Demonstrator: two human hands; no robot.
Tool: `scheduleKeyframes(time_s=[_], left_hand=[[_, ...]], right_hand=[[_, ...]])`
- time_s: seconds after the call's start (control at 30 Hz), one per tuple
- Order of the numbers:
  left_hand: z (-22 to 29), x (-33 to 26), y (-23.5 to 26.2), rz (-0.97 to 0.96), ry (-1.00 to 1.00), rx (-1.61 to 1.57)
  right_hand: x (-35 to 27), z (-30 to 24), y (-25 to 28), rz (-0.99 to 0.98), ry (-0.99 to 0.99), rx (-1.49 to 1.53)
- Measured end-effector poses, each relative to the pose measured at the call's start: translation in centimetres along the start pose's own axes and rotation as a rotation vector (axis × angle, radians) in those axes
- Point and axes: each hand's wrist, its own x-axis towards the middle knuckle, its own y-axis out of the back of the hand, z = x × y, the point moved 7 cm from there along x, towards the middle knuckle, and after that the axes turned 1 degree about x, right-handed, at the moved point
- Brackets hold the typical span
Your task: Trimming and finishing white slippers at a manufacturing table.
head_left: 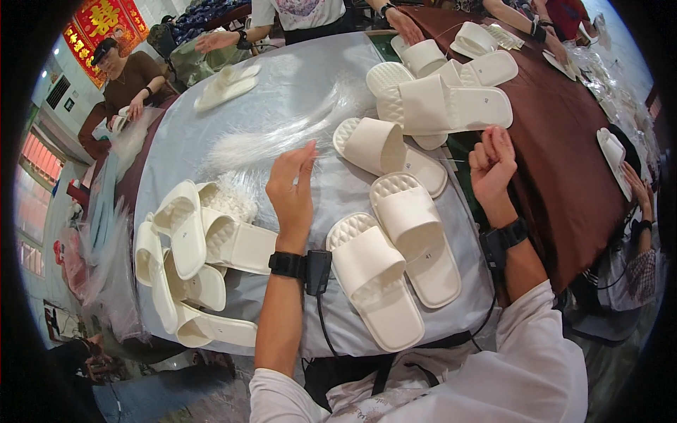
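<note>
My left hand [290, 187] is raised over the grey table cover, fingers pressed together and pointing away from me. Whatever is between its fingertips, if anything, is too small to make out. To the right, my right hand [492, 166] is closed in a pinch, and a thin pale strand [457, 161] shows beside it. Between my forearms lie two cream slippers, one nearer [377, 282] and one behind it [416, 236], toes away from me. Another cream slipper [384, 148] lies beyond them. A bundle of thin white strands [282, 137] spreads out past my left hand.
Several cream slippers [187, 233] are heaped at the left, beside a white bristly clump [236, 199]. More slippers [444, 102] overlap at the back right, near a brown cover [557, 155]. One pair [227, 87] lies at the far left. Other people work around the table.
</note>
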Motion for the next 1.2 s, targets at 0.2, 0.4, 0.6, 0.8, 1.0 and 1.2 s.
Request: scheduleKeyframes(time_s=[0.2,0.4,0.6,0.8,1.0,1.2], left_hand=[[-1.1,-2.1,-3.5,-0.480,0.317,-0.559],[-1.1,-2.9,-3.7,-0.615,0.464,-0.720],[1.1,-2.6,-3.6,-0.643,0.481,-0.861],[4.3,-2.5,-4.0,-0.738,0.225,-0.839],[4.7,-3.1,-4.6,-0.845,0.256,-0.766],[3.9,-3.2,-4.0,-0.972,0.484,-0.594]], right_hand=[[0.3,-3.6,2.3,0.225,0.376,-0.053],[0.5,-3.8,2.3,0.336,0.337,-0.085],[-3.8,0.1,-6.4,-0.300,0.007,-0.469],[-8.5,2.6,-12.8,-0.747,0.119,-1.107],[-9.9,1.9,-13.9,-0.905,0.402,-1.077],[-9.4,1.1,-13.5,-0.837,0.481,-1.079]])
